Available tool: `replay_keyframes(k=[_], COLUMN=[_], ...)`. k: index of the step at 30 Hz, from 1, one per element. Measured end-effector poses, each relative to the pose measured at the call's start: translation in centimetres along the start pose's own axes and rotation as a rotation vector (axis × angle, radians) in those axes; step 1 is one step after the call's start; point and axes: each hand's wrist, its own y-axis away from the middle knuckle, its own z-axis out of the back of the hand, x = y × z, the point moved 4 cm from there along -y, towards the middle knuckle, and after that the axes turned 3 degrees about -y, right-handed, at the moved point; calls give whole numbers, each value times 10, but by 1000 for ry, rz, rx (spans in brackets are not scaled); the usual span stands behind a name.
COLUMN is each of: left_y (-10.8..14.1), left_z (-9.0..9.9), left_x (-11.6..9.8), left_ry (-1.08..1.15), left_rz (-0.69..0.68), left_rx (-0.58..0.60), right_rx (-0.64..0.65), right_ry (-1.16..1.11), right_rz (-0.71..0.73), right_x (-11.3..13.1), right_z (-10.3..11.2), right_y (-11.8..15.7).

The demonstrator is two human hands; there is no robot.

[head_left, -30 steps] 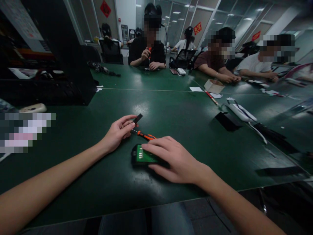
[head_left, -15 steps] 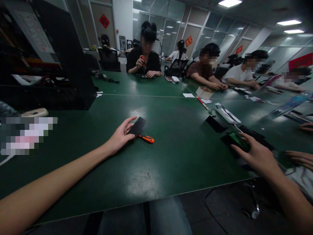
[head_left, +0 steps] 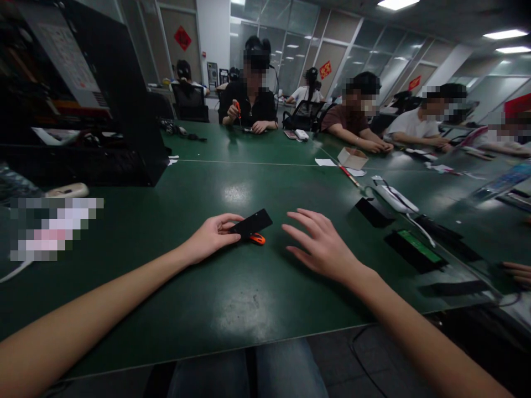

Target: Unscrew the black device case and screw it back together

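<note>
In the head view, the person's left hand [head_left: 209, 237] is low over the green desk [head_left: 290, 309], its grip pinching one end of a flat black plate [head_left: 254, 223] between thumb and fingers, while the plate's other end points away to the right. An orange-and-black screwdriver [head_left: 259, 239] shows just beyond the plate's near edge, its handle end in sight and the rest hidden behind plate and hand. The right hand [head_left: 323, 243] is to the right of the plate, apart from it, its grip spread with the fingers pointing toward the plate. Well to the right of that hand, a green circuit board [head_left: 421, 246] lies in a black housing [head_left: 404, 253] on the desk. Near the housing are a bent black piece [head_left: 373, 213] and a long white device [head_left: 396, 198] with a white cable [head_left: 423, 231]; a co-worker's hand [head_left: 518, 272] shows at the right edge. Farther off stand a small open box [head_left: 352, 158] and, at left, a dark computer case [head_left: 136, 110]. Across the desk, a person in black [head_left: 249, 105] holds an orange-handled tool [head_left: 237, 109] upright.
</note>
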Motion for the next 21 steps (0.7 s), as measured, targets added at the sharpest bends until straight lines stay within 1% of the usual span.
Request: replay_keyframes(k=[1,3,5,7,9,10,12,14,15,17,18,20,21], left_y=[0,-1,-1,-1,-1,-1,-1,-1,-1,-1,-1,-2,-2], left_z=[0,0,1,0,-2,-3,-6,-8,-9,-10,-11,-11,-11], left_x=[0,1,2,2,3,3,2,2,1,1,2,2,2], left_ry=[-8,-17,-24,-48,-81,-93,-113,-139,-152,-172,-183,-213,-229], left_rz=[-6,-31,-58,-71,-73,-76,-84,-85,-86,-92,-96,-102,-103], left_rx=[10,15,18,41,81,104,141,165,172,187,194,201,201], right_rx=[-7,-30,-32,-14,12,23,36,30,2,-61,-77,-26,-1], right_ry=[-5,-9,-18,-31,-50,-62,-82,-63,-29,115,215,404,461], right_rz=[78,180,227,237,218,193,95,-63,-156,-369,-452,-604,-646], right_x=[10,24,30,31,27,23,9,-15,-29,-62,-77,-103,-113], right_z=[-7,-21,-32,-38,-36,-32,-18,2,15,42,56,78,87], right_y=[-18,-45,-60,-63,-54,-46,-23,11,32,78,103,150,170])
